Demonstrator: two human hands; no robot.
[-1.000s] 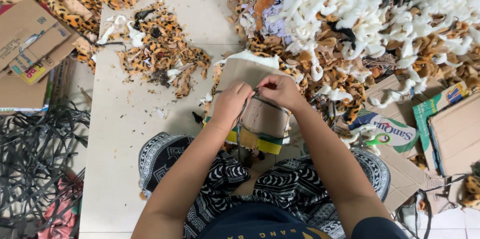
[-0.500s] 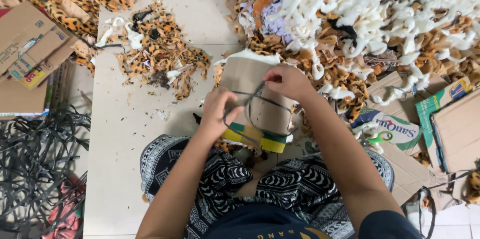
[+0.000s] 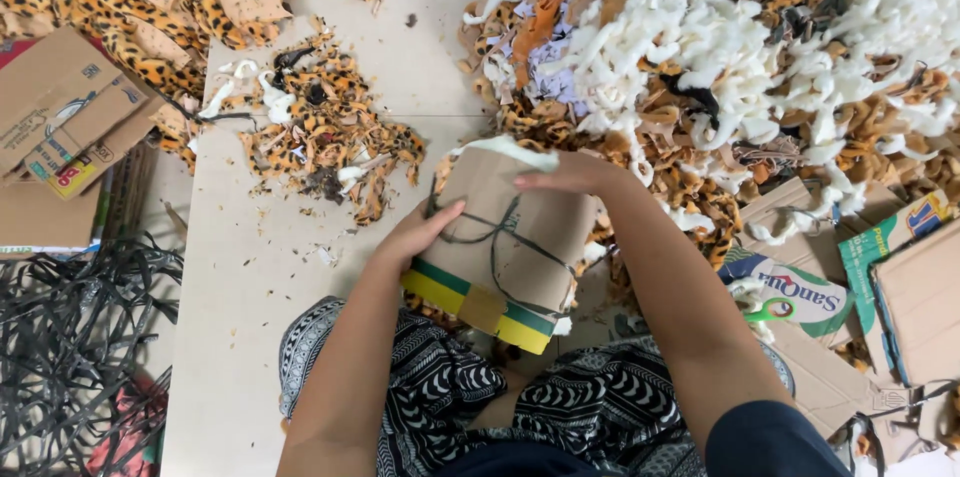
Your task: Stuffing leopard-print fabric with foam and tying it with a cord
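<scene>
While the left hand [image 3: 418, 235] presses flat against the near left side of a cardboard bundle [image 3: 505, 242], the right hand [image 3: 572, 175] curls over its far top edge, so both hands clasp the bundle between them. It stands just above the person's lap, at the near edge of the pale tabletop [image 3: 260, 267], tilted a little toward the camera. It looks like a stack of brown cardboard pieces, with a green and yellow band showing along its lower edge and a bit of white stuffing poking out at the top.

A thin dark cord [image 3: 497, 237] already crosses the front face of the bundle, running both up and across and meeting near the middle, where it seems to be knotted or twisted; I cannot tell whether the knot is pulled tight or whether loose ends are left. So the wrapping appears largely done, and what may remain is securing the cord and setting the bundle aside.

Around it, much stays untied: a heap of white and tan fabric scraps [image 3: 740, 67] rises just beyond the right hand, a smaller pile of leopard-print scraps [image 3: 325, 137] lies on the tabletop to the left, and flat cardboard sheets [image 3: 60, 127] sit at the far left. A tangle of black straps [image 3: 75, 357] lies on the floor below them.
</scene>
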